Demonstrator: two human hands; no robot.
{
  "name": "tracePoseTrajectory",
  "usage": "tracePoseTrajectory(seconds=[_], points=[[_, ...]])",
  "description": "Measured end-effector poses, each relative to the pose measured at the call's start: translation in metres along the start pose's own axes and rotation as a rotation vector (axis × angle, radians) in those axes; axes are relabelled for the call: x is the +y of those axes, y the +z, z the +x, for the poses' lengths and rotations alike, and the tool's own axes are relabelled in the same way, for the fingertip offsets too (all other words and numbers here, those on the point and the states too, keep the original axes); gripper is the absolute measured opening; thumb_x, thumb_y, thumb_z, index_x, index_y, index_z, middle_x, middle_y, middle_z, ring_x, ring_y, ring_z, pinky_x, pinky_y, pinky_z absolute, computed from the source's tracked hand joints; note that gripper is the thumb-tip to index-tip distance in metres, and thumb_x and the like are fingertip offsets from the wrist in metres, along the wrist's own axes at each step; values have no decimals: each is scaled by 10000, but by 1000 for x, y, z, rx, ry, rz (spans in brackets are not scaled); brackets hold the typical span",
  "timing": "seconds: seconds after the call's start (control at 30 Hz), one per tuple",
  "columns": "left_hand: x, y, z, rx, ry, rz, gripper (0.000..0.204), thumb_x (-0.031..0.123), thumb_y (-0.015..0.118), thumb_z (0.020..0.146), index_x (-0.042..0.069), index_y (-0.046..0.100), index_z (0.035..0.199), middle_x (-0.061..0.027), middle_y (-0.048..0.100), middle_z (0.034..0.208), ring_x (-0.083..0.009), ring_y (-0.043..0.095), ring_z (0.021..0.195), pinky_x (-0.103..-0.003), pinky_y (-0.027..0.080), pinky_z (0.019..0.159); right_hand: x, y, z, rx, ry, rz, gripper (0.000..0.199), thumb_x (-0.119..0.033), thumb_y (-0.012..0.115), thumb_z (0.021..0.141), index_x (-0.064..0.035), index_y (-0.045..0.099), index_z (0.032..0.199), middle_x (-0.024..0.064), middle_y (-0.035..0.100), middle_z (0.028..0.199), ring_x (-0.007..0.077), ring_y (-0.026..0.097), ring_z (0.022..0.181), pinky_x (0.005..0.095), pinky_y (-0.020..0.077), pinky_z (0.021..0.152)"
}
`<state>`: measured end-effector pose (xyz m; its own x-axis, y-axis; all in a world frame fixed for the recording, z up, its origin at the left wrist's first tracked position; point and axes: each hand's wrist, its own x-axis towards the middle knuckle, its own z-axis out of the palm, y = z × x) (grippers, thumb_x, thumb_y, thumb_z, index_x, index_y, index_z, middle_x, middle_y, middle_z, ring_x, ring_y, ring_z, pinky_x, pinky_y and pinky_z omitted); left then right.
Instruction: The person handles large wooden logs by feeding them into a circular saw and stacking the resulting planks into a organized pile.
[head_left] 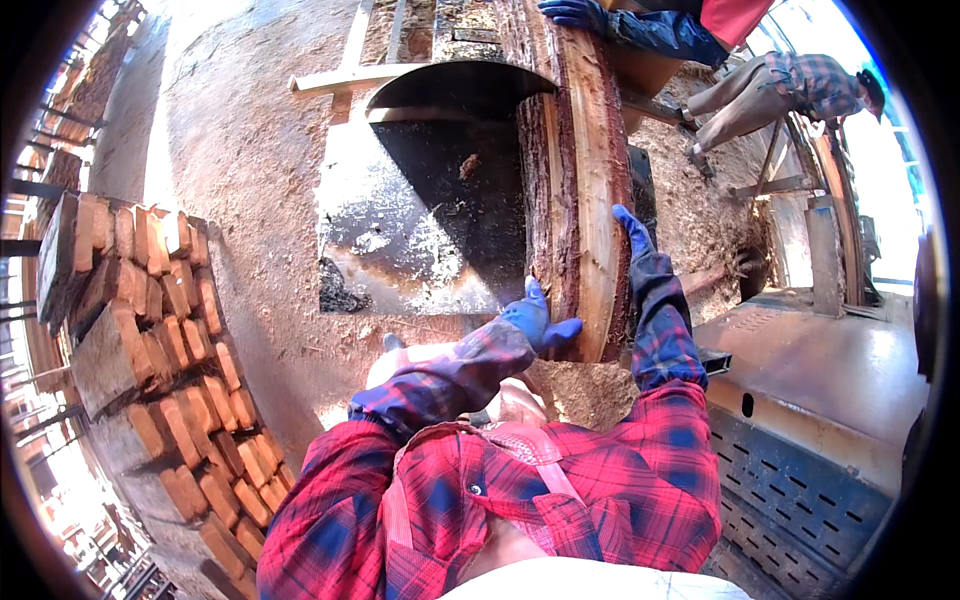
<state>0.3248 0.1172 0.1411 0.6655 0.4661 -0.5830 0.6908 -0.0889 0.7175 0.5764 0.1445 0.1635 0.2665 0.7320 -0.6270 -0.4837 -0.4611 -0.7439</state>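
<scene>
Several long bark-edged wood slabs [594,190], lying side by side, run away from me along the right of a dark metal plate. My left hand [535,318], in a blue glove, grips their near left edge, with thumb and forefinger spread over the bark. Along the right edge and a little farther off, my gloved right hand [635,235] holds the slabs from the side. Its lower fingers are hidden. At the far end, another person's blue-gloved hand [575,13] lies on the same slabs.
The worn metal plate [400,225] has a dark half-round disc [455,92] standing up from it. Stacked wood pieces [190,370] fill the left. A metal cabinet [815,390] stands at right, and another person [775,90] stands beyond it. Sawdust covers the ground.
</scene>
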Motion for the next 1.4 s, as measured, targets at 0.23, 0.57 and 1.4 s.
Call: tracePoseTrajectory(seconds=[0.23, 0.57, 1.4], points=[[-22, -27, -27, -37, -14, -33, 1251, 726, 514, 720, -196, -83, 1318, -370, 549, 1036, -446, 573, 988, -416, 458, 869, 24, 17, 17, 15, -21, -69, 543, -428, 695, 751, -58, 598, 1137, 51, 650, 992, 186, 632, 833, 322, 508, 785], [-89, -43, -67, 156, 172, -360, 926, 485, 669, 746, -18, 193, 1361, -241, 603, 996, -321, 623, 871, -409, 500, 773, 49, 92, 8, -49, -19, -72, 541, -385, 726, 750, -67, 581, 1162, 25, 626, 1022, 142, 602, 861, 287, 491, 795], [-207, 92, -213, -466, 56, -1192, 627, 559, 418, 835, 98, 463, 1257, -132, 565, 1116, -293, 566, 977, -457, 473, 880, 363, 80, -380, 154, -299, 139, 615, -249, 835, 609, 6, 588, 1112, 85, 639, 965, 183, 576, 885, 334, 432, 820]])
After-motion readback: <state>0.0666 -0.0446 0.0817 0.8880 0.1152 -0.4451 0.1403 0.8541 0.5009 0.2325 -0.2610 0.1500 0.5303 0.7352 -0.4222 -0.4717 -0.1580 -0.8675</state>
